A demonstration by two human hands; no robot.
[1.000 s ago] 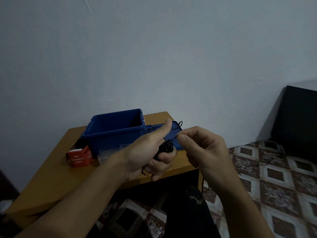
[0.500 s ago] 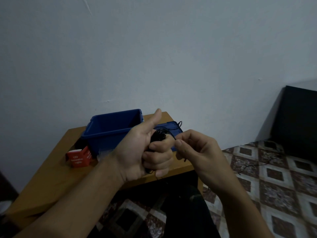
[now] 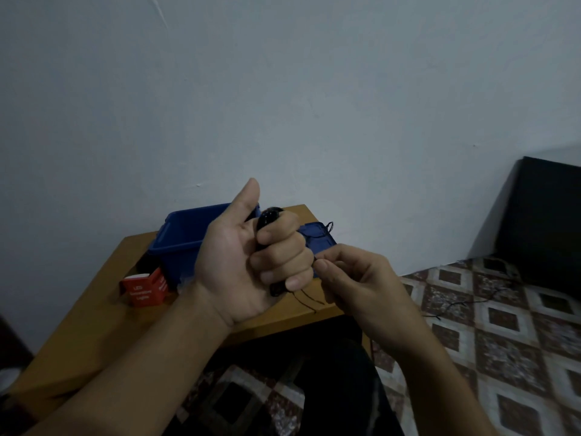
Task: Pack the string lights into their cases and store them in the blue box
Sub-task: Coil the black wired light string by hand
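The red carton (image 3: 143,287) at the near left of the blue box (image 3: 185,229) carries white print. "LED" heads it and "Lights" ends it; the line between is too blurred to read.

The string lights (image 3: 269,216) are a black wound bundle inside the left hand (image 3: 248,265), above the wooden table (image 3: 91,313) and just near of the box. The bundle's long axis stands nearly upright. Its glossy top pokes out above the forefinger, and its lower end shows beneath the little finger. The left fingers are curled tight round it, with the thumb straight up.

The right hand (image 3: 355,278) sits just right of that fist, its thumb and forefinger pinching a thin black wire (image 3: 309,302) that trails below the hands. The blue lid (image 3: 319,239) lies behind, beside the box.

Against half a second ago, the left fist has rolled palm toward the camera. Its thumb has climbed left, above the box's far rim. The right hand's pinch has barely shifted.
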